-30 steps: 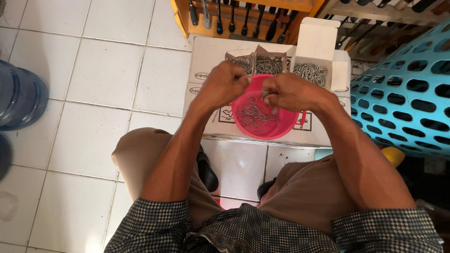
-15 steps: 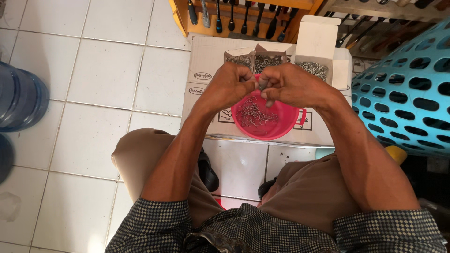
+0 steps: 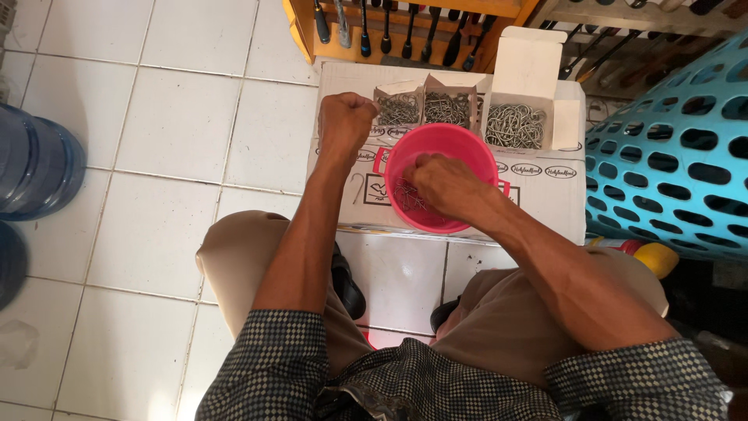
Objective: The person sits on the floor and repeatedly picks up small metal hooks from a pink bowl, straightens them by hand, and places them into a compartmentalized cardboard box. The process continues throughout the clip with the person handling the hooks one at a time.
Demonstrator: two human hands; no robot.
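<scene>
Your right hand [image 3: 448, 185] dips into the round pink plastic bucket [image 3: 441, 176], fingers pinched among the loose metal hooks [image 3: 407, 195] on its bottom (what they grip I cannot tell). Your left hand [image 3: 344, 125] is fisted over the flat cardboard carton [image 3: 545, 195]. Beyond, three small open boxes of hooks [image 3: 460, 113] look well filled.

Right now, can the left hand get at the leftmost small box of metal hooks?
Probably yes: the left hand, closed in a fist, hovers just beside the leftmost small box, which is open-topped, with nothing between them.
</scene>
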